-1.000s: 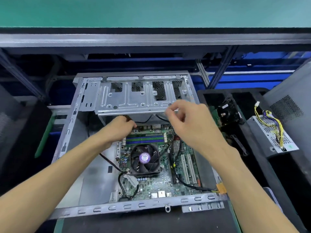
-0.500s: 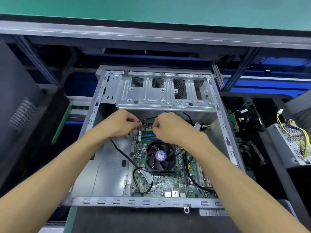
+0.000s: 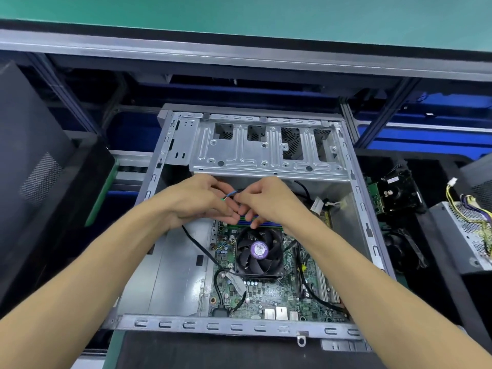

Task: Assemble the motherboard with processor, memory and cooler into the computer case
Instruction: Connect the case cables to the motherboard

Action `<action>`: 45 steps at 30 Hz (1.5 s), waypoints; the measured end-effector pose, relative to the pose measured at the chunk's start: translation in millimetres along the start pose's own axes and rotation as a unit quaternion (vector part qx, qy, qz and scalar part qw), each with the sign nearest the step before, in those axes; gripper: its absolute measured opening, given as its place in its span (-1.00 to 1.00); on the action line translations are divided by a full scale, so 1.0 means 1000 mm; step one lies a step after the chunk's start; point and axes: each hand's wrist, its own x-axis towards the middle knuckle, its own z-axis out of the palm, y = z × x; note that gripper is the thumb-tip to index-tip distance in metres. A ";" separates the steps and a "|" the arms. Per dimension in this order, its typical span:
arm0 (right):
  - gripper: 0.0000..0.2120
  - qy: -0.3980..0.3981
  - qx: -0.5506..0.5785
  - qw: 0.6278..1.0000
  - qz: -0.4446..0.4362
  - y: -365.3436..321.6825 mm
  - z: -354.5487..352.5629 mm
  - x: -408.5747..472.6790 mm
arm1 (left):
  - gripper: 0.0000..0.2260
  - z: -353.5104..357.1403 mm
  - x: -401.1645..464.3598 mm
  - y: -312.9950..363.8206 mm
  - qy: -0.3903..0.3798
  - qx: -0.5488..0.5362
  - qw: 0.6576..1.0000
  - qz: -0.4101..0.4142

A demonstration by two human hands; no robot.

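The motherboard (image 3: 269, 294) already lies in the case (image 3: 239, 326), cooler (image 3: 259, 253) and memory (image 3: 253, 222) fitted. My left hand (image 3: 197, 201) and right hand (image 3: 269, 201) pinch 1 thin cable (image 3: 231, 194) over the far edge; I judge the wiring remains.

A green-topped shelf (image 3: 239, 17) edged in grey metal spans above dark framing (image 3: 348, 123).
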 end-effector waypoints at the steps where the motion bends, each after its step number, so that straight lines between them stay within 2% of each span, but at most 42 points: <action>1: -0.81 0.008 -0.010 1.000 -0.001 0.001 0.001 0.001 | -0.68 0.000 0.000 0.000 -0.001 -0.004 1.000 -0.006; 5: -0.79 0.029 -0.065 0.997 -0.011 0.005 0.000 0.004 | -0.75 -0.004 -0.002 0.000 -0.012 0.011 1.000 -0.023; 7: -0.76 0.054 -0.175 0.981 -0.060 0.010 -0.004 0.004 | -0.79 -0.004 -0.001 -0.002 0.006 0.026 0.999 -0.025; 9: -0.74 0.076 -0.278 0.949 -0.124 0.014 -0.008 0.003 | -0.84 -0.003 0.001 -0.005 0.033 0.067 0.997 -0.017; 15: -0.85 0.037 -0.351 0.914 -0.202 0.017 -0.012 -0.002 | -0.89 -0.005 0.004 -0.008 0.057 0.151 0.987 0.019; 20: -0.82 0.038 -0.377 0.898 -0.225 0.023 -0.010 -0.001 | -0.90 -0.004 0.005 -0.013 0.082 0.260 0.962 0.027; 22: -0.76 0.043 -0.395 0.889 -0.229 0.025 -0.009 0.001 | -0.87 -0.003 0.007 -0.014 0.094 0.280 0.955 0.025; 25: -0.52 0.056 -0.434 0.867 -0.239 0.028 0.000 0.002 | -0.82 -0.005 0.009 -0.015 0.113 0.308 0.945 0.012; 27: -0.48 0.085 -0.447 0.854 -0.253 0.026 0.004 0.003 | -0.80 -0.005 0.009 -0.016 0.116 0.324 0.939 0.006; 29: -0.60 0.114 -0.413 0.861 -0.272 0.023 0.006 0.005 | -0.78 -0.005 0.008 -0.016 0.112 0.328 0.938 0.010; 31: -0.80 0.115 -0.342 0.890 -0.277 0.022 0.010 0.006 | -0.77 -0.006 0.008 -0.015 0.114 0.332 0.936 0.016; 33: -0.91 0.100 -0.281 0.916 -0.267 0.024 0.015 0.007 | -0.76 -0.007 0.008 -0.014 0.114 0.337 0.934 0.022; 37: -0.92 0.074 -0.127 0.964 -0.223 0.027 0.017 0.011 | -0.75 -0.006 0.010 -0.015 0.108 0.319 0.941 0.032; 40: -0.96 0.076 -0.097 0.968 -0.220 0.027 0.018 0.014 | -0.75 -0.007 0.012 -0.017 0.104 0.341 0.933 0.046; 45: -0.92 0.059 -0.071 0.974 -0.205 0.026 0.014 0.018 | -0.78 -0.011 0.016 -0.020 0.105 0.363 0.923 0.068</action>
